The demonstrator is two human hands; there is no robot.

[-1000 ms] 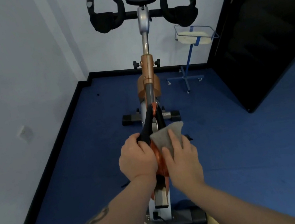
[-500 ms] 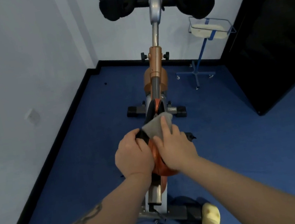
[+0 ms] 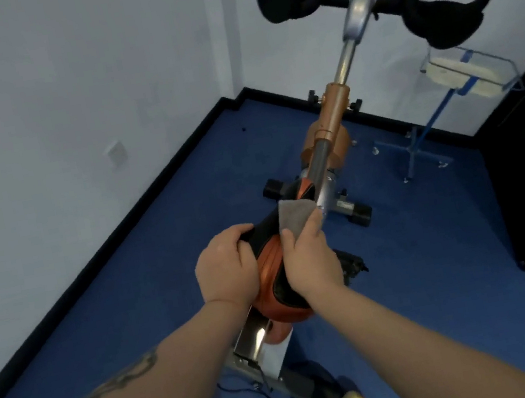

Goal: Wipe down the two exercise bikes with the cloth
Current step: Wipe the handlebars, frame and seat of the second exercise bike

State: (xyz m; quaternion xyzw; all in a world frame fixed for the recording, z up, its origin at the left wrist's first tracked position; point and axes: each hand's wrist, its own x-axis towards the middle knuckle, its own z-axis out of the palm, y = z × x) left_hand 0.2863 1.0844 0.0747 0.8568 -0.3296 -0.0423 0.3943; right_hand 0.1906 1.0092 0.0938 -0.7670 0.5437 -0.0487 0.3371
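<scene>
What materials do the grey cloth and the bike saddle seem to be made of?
Grey cloth: probably soft microfibre fabric, matte; it folds limply over the saddle nose.
Bike saddle: seemingly orange and black synthetic leather or vinyl, slightly glossy, with a visible seam line.

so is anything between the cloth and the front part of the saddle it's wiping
Nothing visible. The right hand presses the grey cloth onto the saddle near its nose; the left hand grips the saddle's other side.

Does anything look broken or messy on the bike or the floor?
Nothing stands out. The exercise bike stands upright on the blue floor. The left hand grips the saddle while the right hand holds the grey cloth on it. No spill or damage shows.
</scene>
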